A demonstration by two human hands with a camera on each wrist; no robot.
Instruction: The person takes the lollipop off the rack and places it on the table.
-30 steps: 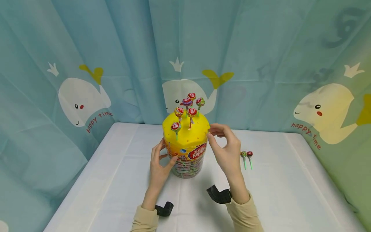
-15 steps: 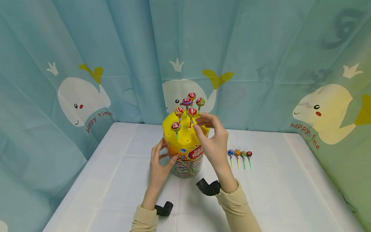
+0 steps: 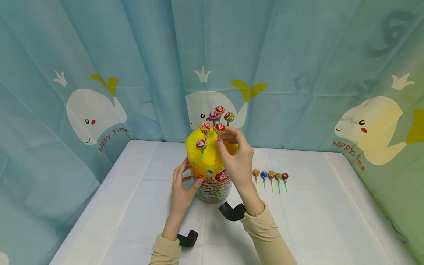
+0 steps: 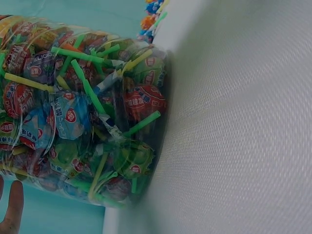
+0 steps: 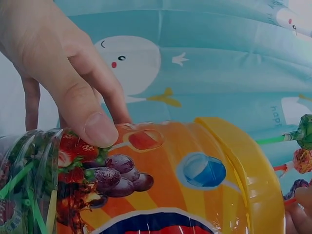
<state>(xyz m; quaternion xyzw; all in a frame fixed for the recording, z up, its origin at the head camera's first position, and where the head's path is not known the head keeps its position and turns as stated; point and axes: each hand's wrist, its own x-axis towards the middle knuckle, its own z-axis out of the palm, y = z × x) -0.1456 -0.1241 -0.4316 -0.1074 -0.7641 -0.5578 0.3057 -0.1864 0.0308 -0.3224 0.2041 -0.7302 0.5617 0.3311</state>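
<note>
A clear jar (image 3: 212,176) full of lollipops stands mid-table, capped by a yellow lid (image 3: 212,152) with holes. Several wrapped lollipops stand upright in the lid. My left hand (image 3: 185,180) grips the jar's left side, its thumb (image 5: 97,129) pressed on the printed label. My right hand (image 3: 222,139) reaches over the lid and pinches the stick just under a red lollipop (image 3: 219,128). In the left wrist view the jar (image 4: 83,112) fills the left half, with one fingertip (image 4: 10,209) showing beside it.
Several loose lollipops (image 3: 269,177) lie in a row on the white tablecloth (image 3: 314,206) right of the jar. A teal whale-print curtain (image 3: 298,73) closes off the back and both sides. Black wrist mounts (image 3: 232,211) sit by my sleeves.
My right hand moved left and up from the lid's right edge onto its top, closing on a lollipop stick. More of the row on the table is uncovered. The left hand stayed put.
</note>
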